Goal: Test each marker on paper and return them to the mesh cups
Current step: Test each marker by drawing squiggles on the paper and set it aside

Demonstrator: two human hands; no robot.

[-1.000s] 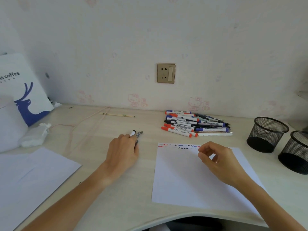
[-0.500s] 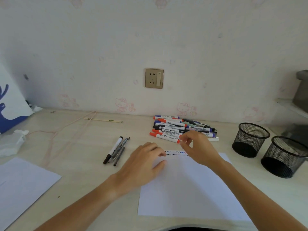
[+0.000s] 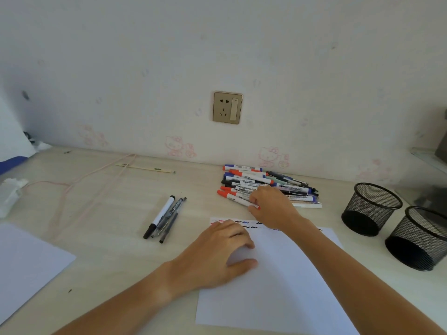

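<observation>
A pile of several whiteboard markers (image 3: 256,182) with red, blue and black caps lies near the wall. My right hand (image 3: 272,209) reaches over its front edge and its fingers curl round the nearest red-capped marker (image 3: 232,197). My left hand (image 3: 217,257) rests with relaxed fingers on the upper left of a white sheet of paper (image 3: 278,298), which carries short red, black and blue squiggles along its top. Two black mesh cups (image 3: 371,209) (image 3: 420,238) stand at the right. Three black pens (image 3: 164,218) lie together left of the sheet.
A second white sheet (image 3: 26,267) lies at the front left. A thin pink cable (image 3: 79,187) and a chopstick-like stick (image 3: 145,168) lie at the back left beside crumpled tissue (image 3: 9,194). A wall socket (image 3: 227,107) sits above the desk.
My left hand let go of the black pens and moved right onto the paper. My right hand moved from the paper's top edge up to the marker pile and closed on the red-capped marker.
</observation>
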